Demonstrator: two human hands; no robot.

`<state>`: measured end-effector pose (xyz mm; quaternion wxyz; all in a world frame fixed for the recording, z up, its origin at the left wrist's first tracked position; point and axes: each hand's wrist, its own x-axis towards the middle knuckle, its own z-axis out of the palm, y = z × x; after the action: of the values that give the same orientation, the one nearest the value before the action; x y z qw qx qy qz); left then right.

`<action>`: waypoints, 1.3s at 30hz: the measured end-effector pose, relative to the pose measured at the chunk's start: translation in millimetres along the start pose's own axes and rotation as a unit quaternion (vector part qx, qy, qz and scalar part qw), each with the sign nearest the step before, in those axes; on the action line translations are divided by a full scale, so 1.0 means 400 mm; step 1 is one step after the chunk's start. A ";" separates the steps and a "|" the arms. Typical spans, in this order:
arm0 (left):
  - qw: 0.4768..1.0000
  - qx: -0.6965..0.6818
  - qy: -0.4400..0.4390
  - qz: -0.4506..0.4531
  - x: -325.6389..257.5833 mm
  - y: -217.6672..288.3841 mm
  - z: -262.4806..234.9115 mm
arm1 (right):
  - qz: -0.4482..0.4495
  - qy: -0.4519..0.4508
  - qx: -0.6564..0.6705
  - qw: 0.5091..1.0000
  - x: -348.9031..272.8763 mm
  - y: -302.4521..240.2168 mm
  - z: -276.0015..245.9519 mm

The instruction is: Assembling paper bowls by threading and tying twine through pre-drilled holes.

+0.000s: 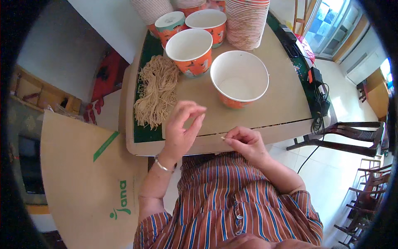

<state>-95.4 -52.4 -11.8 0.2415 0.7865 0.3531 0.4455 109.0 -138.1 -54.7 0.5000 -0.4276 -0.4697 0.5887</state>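
- Right hand (pixel 248 143): grip pinched narrow, thumb and forefinger closed on a short tan string end (pixel 224 137) that pokes out leftward; hand sits at the near edge of the worktop (pixel 286 106), just above the person's striped shirt (pixel 232 199).
- Left hand (pixel 182 130): raised over the near edge of the worktop, thumb and forefinger curled toward each other with the tips a little apart; whether anything lies between them cannot be told. A thin metal bangle (pixel 162 165) circles the wrist.
- Bundle of tan strings (pixel 155 91): a loose heap on the left part of the worktop, just beyond the left hand, partly over a dark green strip.
- Large paper bowl (pixel 239 79): white inside, orange printed outside, empty, standing upright beyond the right hand.
- Second paper bowl (pixel 190 50): same kind, empty, beside the string bundle; two more cups stand behind it.
- Stacks of nested paper bowls (pixel 246 20): at the far edge of the worktop.
- Cardboard sheet (pixel 83 178): large, brown, with green print, to the person's left, below the worktop.
- Dark wooden chairs (pixel 348 137): on the tiled floor to the right, well apart from the hands.
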 end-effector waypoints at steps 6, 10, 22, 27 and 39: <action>0.962 0.191 -0.075 0.177 0.143 -0.002 0.063 | -0.055 0.109 -0.007 0.993 -0.017 -0.043 -0.071; 0.931 0.254 -0.126 0.231 0.161 -0.039 0.106 | -0.061 0.173 -0.013 0.983 -0.004 -0.034 -0.101; 0.944 0.188 -0.160 0.218 0.162 0.022 0.176 | -0.096 0.239 -0.029 0.966 0.048 -0.005 -0.138; 0.945 0.169 -0.171 0.220 0.165 0.031 0.186 | -0.094 0.240 -0.012 0.966 0.055 0.008 -0.153; 0.963 0.078 -0.228 0.117 0.216 0.050 0.185 | -0.115 0.238 -0.016 0.964 0.069 0.012 -0.155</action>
<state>6.3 -3.5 11.9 0.1999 0.9194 0.2274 0.2510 164.9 -103.2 -72.5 0.6546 -0.5068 -0.3922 0.4010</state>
